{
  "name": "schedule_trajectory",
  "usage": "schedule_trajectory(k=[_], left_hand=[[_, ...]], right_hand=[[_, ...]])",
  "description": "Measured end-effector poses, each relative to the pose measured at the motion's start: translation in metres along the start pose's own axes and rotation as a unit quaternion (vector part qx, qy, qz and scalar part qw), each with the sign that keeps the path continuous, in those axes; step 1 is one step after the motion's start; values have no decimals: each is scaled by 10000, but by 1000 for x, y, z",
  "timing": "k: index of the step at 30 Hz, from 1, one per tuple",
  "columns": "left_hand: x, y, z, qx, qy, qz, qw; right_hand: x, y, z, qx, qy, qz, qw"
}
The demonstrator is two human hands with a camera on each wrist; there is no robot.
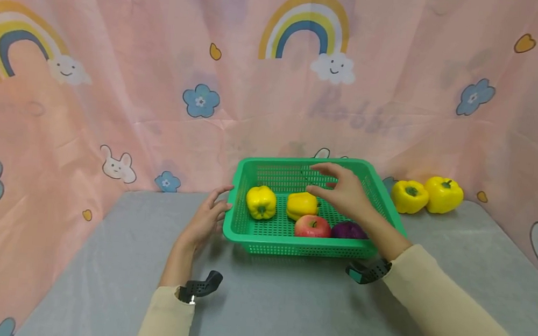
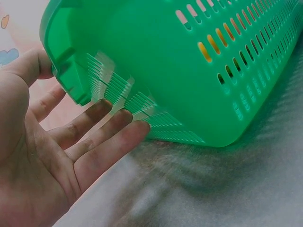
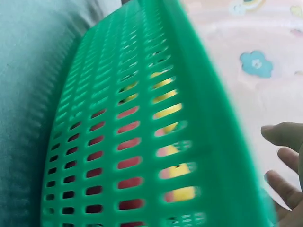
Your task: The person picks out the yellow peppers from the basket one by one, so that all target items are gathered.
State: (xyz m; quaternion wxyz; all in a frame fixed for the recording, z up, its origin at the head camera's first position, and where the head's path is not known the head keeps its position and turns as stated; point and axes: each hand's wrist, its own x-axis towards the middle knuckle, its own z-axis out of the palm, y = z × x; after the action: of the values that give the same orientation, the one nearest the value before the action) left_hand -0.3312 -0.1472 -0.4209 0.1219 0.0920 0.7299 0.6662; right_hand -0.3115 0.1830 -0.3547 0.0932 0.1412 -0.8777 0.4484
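Right grip [image 1: 344, 191] parted, empty, over green basket [image 1: 300, 243], near yellow pepper [image 1: 302, 207] inside; left grip [image 1: 207, 219] extended against basket's side, grasping nothing. Step seems pepper handling, pick or release unclear; next move calls for clearing rim.

Bright and evenly lit in the head view, with soft-edged shadows on the grey bench [image 1: 283, 321] beneath the green basket [image 1: 310, 244] and small highlights on the yellow peppers [image 1: 261, 198]. Crisp there, slightly stretched at the edges. Dimmer and hazier in the left wrist view, with shade across the left hand [image 2: 47, 151] and pale ghosting around the basket's slots [image 2: 113, 90]. Soft in the right wrist view: blurred along the near rim [image 3: 222, 127], washed out over the pink backdrop [image 3: 279, 99].
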Motion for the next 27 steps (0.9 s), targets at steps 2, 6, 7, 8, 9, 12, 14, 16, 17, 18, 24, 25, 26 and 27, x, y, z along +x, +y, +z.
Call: schedule_trajectory(k=[2, 6, 7, 8, 9, 12, 14, 16, 17, 18, 24, 25, 26, 27], left_hand=[[0, 0, 0, 2, -10, 37, 10000], [-1, 0, 0, -23, 0, 58, 10000], [-1, 0, 0, -35, 3, 51, 10000], [-1, 0, 1, -15, 11, 41, 10000], [-1, 0, 1, -1, 23, 23, 10000], [-1, 0, 1, 47, 26, -16, 10000], [-1, 0, 1, 47, 44, -16, 10000], [-1, 1, 1, 11, 55, 7, 10000], [-1, 1, 0, -18, 58, 15, 10000], [-1, 1, 0, -29, 48, 21, 10000], [0, 1, 0, -52, 23, -8, 10000], [0, 1, 0, -41, 37, 0, 10000], [0, 1, 0, -20, 38, 9, 10000], [1, 1, 0, -17, 39, 14, 10000]], right_hand=[[2, 4, 4, 44, -46, 32, 10000], [5, 10, 10, 50, -96, 29, 9999], [5, 10, 11, 20, -103, 21, 9999], [6, 11, 12, 9, -116, 20, 9999], [6, 12, 12, -15, -138, 23, 9999], [8, 13, 15, -92, -262, 49, 9996], [10, 14, 17, -196, -375, 78, 9991], [11, 16, 19, -337, -483, 104, 9982], [12, 17, 20, -415, -534, 139, 9976], [12, 18, 20, -489, -579, 178, 9970], [13, 23, 24, -807, -890, 367, 9921], [13, 23, 24, -843, -949, 382, 9912], [13, 24, 24, -859, -996, 393, 9905], [13, 24, 24, -871, -1037, 398, 9900]])
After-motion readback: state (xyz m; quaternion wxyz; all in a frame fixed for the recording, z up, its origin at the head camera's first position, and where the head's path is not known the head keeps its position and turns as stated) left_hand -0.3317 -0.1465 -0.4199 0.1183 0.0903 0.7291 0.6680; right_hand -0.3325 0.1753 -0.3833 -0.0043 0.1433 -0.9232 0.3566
